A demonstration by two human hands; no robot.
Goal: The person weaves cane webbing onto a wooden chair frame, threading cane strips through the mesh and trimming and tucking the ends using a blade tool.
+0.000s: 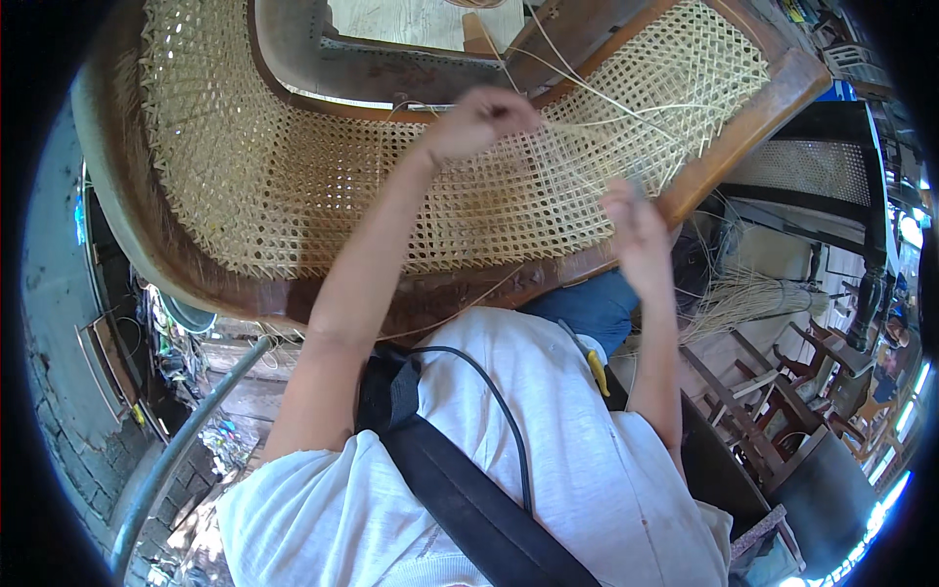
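A curved wooden seat frame (729,147) filled with woven cane webbing (333,196) lies across my lap. My left hand (479,122) is over the middle of the webbing, smeared by motion, its fingers curled together at the end of a thin pale cane strand (611,122). This strand runs off to the right over the weave. Near the frame's front edge, my right hand (638,235) is raised with fingers pressed together. Something small and greyish shows at its fingertips, too blurred to name. More loose strands (558,59) cross the upper part of the weave.
Right of my legs lies a bundle of loose cane strands (753,303). Wooden chair frames (782,391) and a dark cane-panelled piece (802,166) stand farther right. A metal pipe (186,440) slants at the left. A yellow-handled tool (598,374) rests at my side.
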